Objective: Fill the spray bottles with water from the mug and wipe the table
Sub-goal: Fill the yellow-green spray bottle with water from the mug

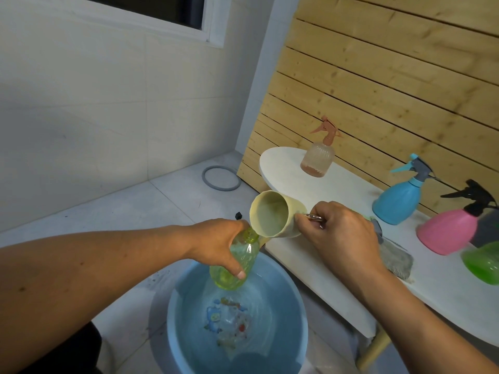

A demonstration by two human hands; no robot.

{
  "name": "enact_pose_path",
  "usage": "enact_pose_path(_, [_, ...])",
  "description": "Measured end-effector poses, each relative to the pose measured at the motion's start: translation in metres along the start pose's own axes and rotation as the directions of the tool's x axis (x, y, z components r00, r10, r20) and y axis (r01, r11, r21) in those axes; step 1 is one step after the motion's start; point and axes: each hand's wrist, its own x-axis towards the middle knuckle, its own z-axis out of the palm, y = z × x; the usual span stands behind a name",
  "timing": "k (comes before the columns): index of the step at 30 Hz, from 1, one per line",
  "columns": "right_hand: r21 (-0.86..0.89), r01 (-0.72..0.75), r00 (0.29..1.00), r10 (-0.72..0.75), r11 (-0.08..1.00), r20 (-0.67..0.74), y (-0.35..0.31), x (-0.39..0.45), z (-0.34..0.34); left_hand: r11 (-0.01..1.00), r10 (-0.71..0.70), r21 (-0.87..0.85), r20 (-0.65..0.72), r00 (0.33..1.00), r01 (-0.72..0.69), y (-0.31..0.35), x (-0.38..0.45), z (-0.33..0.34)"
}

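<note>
At frame centre, the left hand (216,245) grips a ribbed yellow-green bottle (234,263); the right hand (340,233) holds the tipped cream mug (275,218).

Green bottle (483,264) cut off right; cloth (397,259) possibly half-hidden.

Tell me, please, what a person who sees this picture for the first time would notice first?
At the centre, the right hand tips a cream mug onto the open neck of a yellow-green bottle, which the left hand holds over a blue basin of water on the floor. To the right, bright spray bottles stand on the white table: a peach one, a blue one and a pink one.
</note>
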Motion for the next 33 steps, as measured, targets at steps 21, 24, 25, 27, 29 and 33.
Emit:
enact_pose_path(21, [-0.035, 0.056, 0.997, -0.057, 0.998, -0.045, -0.0005, -0.0008, -0.0004, 1.0, 0.011, -0.009, 0.0, 1.0, -0.011, -0.0028, 0.0022, 0.0018])
enact_pose_path(24, [-0.047, 0.063, 0.997, -0.065, 0.997, -0.051, -0.0005, -0.0009, -0.0004, 1.0, 0.014, -0.005, 0.0, 1.0, -0.014, -0.0034, 0.0025, 0.0019])
enact_pose_path(25, [-0.05, 0.064, 0.997, -0.067, 0.997, -0.05, -0.0005, -0.0011, -0.0007, 1.0, 0.015, -0.005, 0.0, 1.0, -0.015, -0.0032, 0.0025, 0.0018])
enact_pose_path(27, [-0.052, 0.064, 0.997, -0.067, 0.997, -0.047, -0.0006, -0.0014, -0.0011, 1.0, 0.012, -0.005, 0.0, 1.0, -0.012, -0.0023, 0.0023, 0.0015])
enact_pose_path(29, [-0.047, 0.067, 0.997, -0.069, 0.997, -0.046, -0.001, -0.0015, -0.0013, 1.0, 0.01, -0.002, 0.002, 1.0, -0.01, -0.0016, 0.002, 0.0012])
enact_pose_path(33, [-0.051, 0.064, 0.997, -0.066, 0.997, -0.037, -0.0012, -0.0016, -0.0015, 1.0, 0.008, -0.005, -0.001, 1.0, -0.008, -0.0021, 0.002, 0.001])
